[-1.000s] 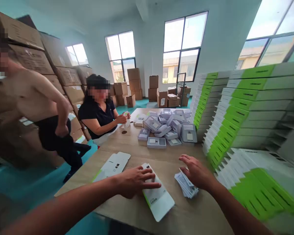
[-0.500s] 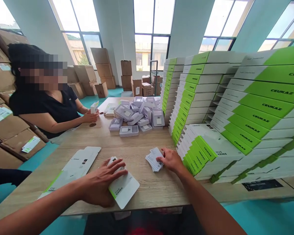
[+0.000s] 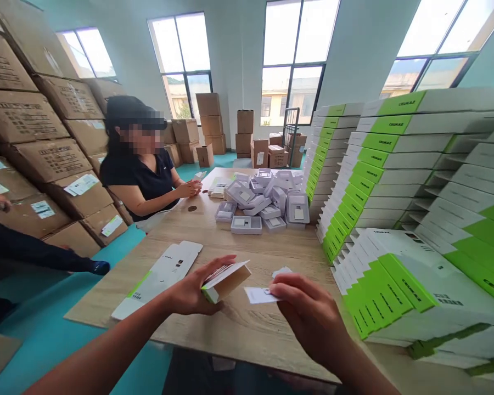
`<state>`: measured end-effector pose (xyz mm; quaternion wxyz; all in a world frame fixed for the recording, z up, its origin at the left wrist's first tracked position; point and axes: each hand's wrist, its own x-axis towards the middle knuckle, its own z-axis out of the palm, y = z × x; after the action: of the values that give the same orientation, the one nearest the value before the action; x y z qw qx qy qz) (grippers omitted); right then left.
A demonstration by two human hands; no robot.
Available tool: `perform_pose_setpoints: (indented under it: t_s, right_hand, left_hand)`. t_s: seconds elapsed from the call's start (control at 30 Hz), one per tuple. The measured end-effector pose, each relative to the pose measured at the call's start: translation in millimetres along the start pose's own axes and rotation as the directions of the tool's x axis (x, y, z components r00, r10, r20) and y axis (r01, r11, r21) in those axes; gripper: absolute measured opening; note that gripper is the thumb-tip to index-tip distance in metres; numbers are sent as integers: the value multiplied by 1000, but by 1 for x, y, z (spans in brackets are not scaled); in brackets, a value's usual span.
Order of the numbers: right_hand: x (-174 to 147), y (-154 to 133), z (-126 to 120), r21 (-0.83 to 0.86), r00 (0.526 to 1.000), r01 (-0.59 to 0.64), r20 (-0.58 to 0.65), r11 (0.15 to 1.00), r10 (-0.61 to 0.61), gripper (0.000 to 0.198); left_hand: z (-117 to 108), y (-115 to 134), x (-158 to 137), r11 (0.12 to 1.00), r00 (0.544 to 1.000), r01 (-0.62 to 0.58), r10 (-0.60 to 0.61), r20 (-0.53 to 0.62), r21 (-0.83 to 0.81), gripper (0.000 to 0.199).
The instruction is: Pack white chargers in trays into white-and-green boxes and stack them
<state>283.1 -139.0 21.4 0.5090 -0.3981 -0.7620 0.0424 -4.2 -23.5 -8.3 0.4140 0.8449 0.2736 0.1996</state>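
My left hand is wrapped round a small white-and-green carton, tilted so that its uncovered end faces right and shows a brown inside. In my right hand a white printed card is pinched between thumb and fingers, just to the right of the carton's mouth and apart from it. Behind those fingers a few more cards lie on the table, partly hidden. Left of my left hand rests a flattened white carton with a green edge.
A heap of white plastic trays sits at the table's far side. Tall stacks of white-and-green cartons line the right. A co-worker sits at the far left, hands over the table. Brown boxes are piled beyond.
The carton has been lifted from the table and turned, its end now uncovered. My right hand has picked a card off the small pile and moved it beside the carton. The view has swung left.
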Motion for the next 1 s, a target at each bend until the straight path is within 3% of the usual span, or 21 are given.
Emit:
perform_pose_setpoints:
  t_s: [0.07, 0.1, 0.2, 0.27, 0.33, 0.4, 0.43, 0.5, 0.57, 0.67, 0.73, 0.77, 0.8, 0.83, 0.87, 0.93, 0.97, 1.0]
  right_hand:
    - [12, -16, 3, -198, 971, 236, 72, 951, -226, 24]
    - [19, -22, 5, -272, 952, 304, 127, 913, -279, 25]
    - [33, -27, 16, -359, 901, 414, 293, 837, -320, 29]
    - [37, -22, 24, -278, 890, 427, 298, 860, -346, 31]
    - [38, -13, 31, -169, 942, 325, 140, 930, -304, 31]
    - [39, -1, 38, -59, 996, 84, -19, 995, -85, 27]
    - [40, 4, 41, 8, 997, -70, -38, 997, 71, 21]
    - [43, 13, 47, 187, 930, -368, 56, 911, 364, 15]
    - [48, 19, 53, 423, 812, -572, 176, 702, 556, 24]
    - [53, 26, 61, 659, 647, -672, 300, 338, 701, 40]
    - [53, 29, 65, 692, 587, -682, 323, 238, 743, 51]
    - [51, 29, 67, 693, 579, -675, 287, 252, 763, 51]
    - [49, 28, 69, 678, 595, -659, 206, 325, 777, 48]
    - [46, 25, 71, 630, 641, -635, 105, 448, 760, 41]
    - [42, 20, 74, 534, 717, -592, 9, 603, 697, 33]
    - [32, 8, 82, 228, 894, -398, -120, 889, 431, 17]
    - [26, 2, 88, 63, 954, -257, -143, 964, 264, 9]
    - [20, -3, 93, -74, 982, -123, -156, 990, 111, 4]
  left_hand:
    - [0, -3, 7, 998, 999, -32, 33, 12, -49, 95]
    - [2, -4, 10, 997, 999, -43, 44, 24, -68, 97]
    - [8, -7, 14, 994, 997, -52, 58, 56, -101, 100]
    - [10, -7, 16, 991, 997, -61, 65, 33, -122, 99]
    - [9, -5, 16, 987, 997, -77, 75, -15, -138, 94]
    - [8, -2, 16, 984, 995, -100, 95, -43, -145, 88]
    - [8, 0, 16, 983, 993, -111, 105, -46, -146, 85]
    - [7, 4, 16, 982, 993, -118, 112, -48, -147, 79]
    - [7, 7, 16, 982, 992, -120, 112, -60, -146, 72]
    - [9, 8, 17, 973, 983, -178, 169, -76, -145, 71]
    - [12, 5, 19, 969, 978, -200, 189, -87, -144, 77]
    - [15, 2, 20, 973, 979, -185, 172, -106, -134, 81]
    - [18, -1, 22, 980, 979, -160, 143, -144, -120, 85]
    - [21, -5, 25, 986, 974, -134, 112, -198, -101, 89]
    - [25, -8, 28, 991, 961, -113, 89, -262, -78, 91]
    - [31, -13, 33, 996, 923, -89, 73, -378, -25, 94]
    - [33, -13, 36, 997, 904, -80, 71, -421, -4, 94]
    - [35, -13, 38, 998, 887, -67, 63, -457, 9, 95]
